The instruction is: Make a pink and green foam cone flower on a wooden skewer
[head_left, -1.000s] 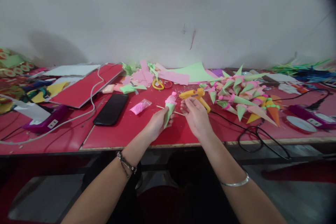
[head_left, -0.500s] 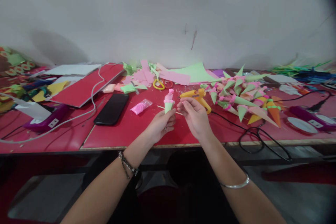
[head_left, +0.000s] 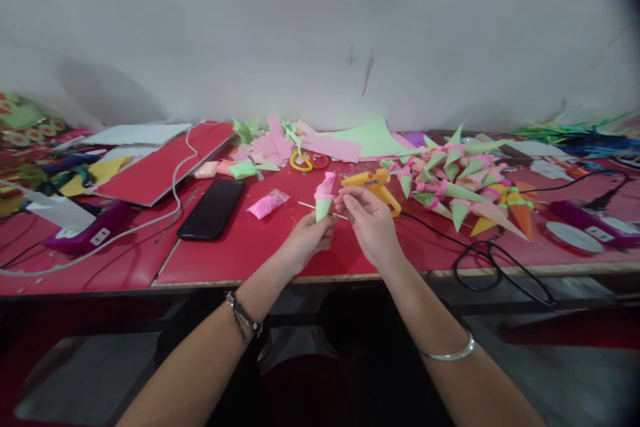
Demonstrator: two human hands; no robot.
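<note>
My left hand (head_left: 309,240) is closed round the lower part of a small paper ice cream cone (head_left: 325,203). The cone is light green, with a pink band at its rim and a pink swirl on top, and stands nearly upright. Just to its right, my right hand (head_left: 369,219) has thumb and fingers pinched together near the pink band; anything between the fingertips is too small to make out. Behind that hand a yellow glue gun (head_left: 373,183) lies on the table. A packet of pink clay (head_left: 269,203) is left of the cone, and a thin stick (head_left: 307,205) lies behind it.
Many finished paper cones (head_left: 450,180) are heaped at the right. A black phone (head_left: 212,209), a red board (head_left: 167,163) and a white cable (head_left: 176,180) lie left. Yellow-handled scissors (head_left: 301,161) and paper scraps (head_left: 273,143) sit at the back. Purple power strips (head_left: 595,223) flank the table.
The cone has tilted slightly and shifted a little to the right and down in my left hand. My right hand stays pinched beside it, almost in the same place.
</note>
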